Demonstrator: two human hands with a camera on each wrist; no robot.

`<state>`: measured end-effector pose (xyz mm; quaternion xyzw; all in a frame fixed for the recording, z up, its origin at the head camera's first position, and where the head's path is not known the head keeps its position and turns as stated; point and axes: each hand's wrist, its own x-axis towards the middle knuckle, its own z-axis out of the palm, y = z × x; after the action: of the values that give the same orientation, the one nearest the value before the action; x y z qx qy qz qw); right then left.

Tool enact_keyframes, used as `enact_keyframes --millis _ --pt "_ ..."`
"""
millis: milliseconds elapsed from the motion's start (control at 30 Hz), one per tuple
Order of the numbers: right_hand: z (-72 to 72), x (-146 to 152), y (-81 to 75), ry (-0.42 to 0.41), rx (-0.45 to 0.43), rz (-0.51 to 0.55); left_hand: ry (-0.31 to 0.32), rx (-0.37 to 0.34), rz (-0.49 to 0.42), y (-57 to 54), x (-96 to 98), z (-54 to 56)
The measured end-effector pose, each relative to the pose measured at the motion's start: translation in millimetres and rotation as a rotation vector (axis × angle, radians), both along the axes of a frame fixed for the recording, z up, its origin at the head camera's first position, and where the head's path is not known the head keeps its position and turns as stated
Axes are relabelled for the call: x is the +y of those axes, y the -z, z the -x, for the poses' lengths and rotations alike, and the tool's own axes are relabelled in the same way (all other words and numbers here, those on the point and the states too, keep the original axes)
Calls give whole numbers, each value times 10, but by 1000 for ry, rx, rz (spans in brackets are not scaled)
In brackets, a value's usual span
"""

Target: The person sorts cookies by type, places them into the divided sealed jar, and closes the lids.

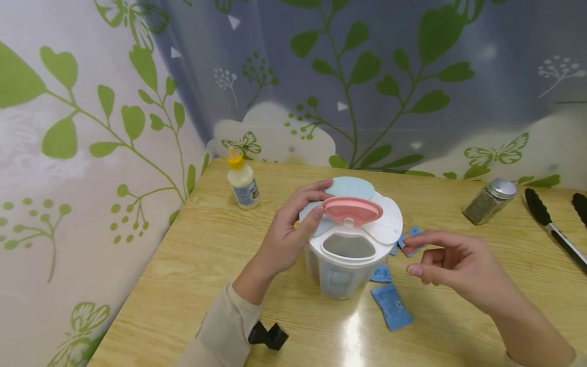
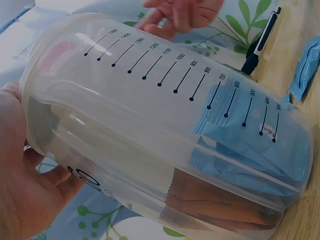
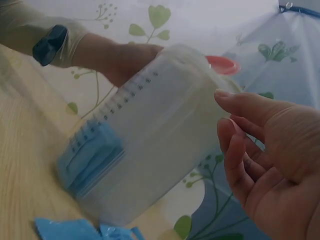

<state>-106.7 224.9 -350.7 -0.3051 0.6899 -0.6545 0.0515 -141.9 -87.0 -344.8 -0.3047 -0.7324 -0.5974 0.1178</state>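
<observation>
A clear plastic storage canister (image 1: 339, 279) with divided compartments stands upright on the table. Its white lid carries pale blue, white and pink flaps; the pink flap (image 1: 352, 210) is raised over an uncovered opening (image 1: 349, 246). My left hand (image 1: 285, 232) grips the lid from the left, thumb on top and fingers spread round the edge. Through the wall, the left wrist view shows blue packets (image 2: 250, 145) in one compartment and a brown packet (image 2: 220, 205) in another. Right of the canister, my right hand (image 1: 458, 267) hovers with loosely curled fingers, holding nothing.
Several blue packets (image 1: 392, 307) lie on the table right of the canister. A yellow-capped bottle (image 1: 245, 186) stands back left. At the right are a tilted-looking glass jar (image 1: 488, 202) with a silver lid and black-tipped tongs (image 1: 557, 232). Patterned curtains border the table.
</observation>
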Motion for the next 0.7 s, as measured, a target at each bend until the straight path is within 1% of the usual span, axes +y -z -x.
enact_keyframes --millis 133,300,467,567,700 --pt "24 70 143 -4 -82 -64 0 -2 3 8 9 3" --pt "47 133 356 -24 -125 -164 1 10 -1 2 11 1" --pt "53 182 534 -108 -178 -197 11 11 -5 4 17 4" --pt "69 193 630 -170 -176 -206 8 7 -1 -2 14 -1" --pt "106 189 753 -262 -170 -246 -2 4 2 -5 6 -6"
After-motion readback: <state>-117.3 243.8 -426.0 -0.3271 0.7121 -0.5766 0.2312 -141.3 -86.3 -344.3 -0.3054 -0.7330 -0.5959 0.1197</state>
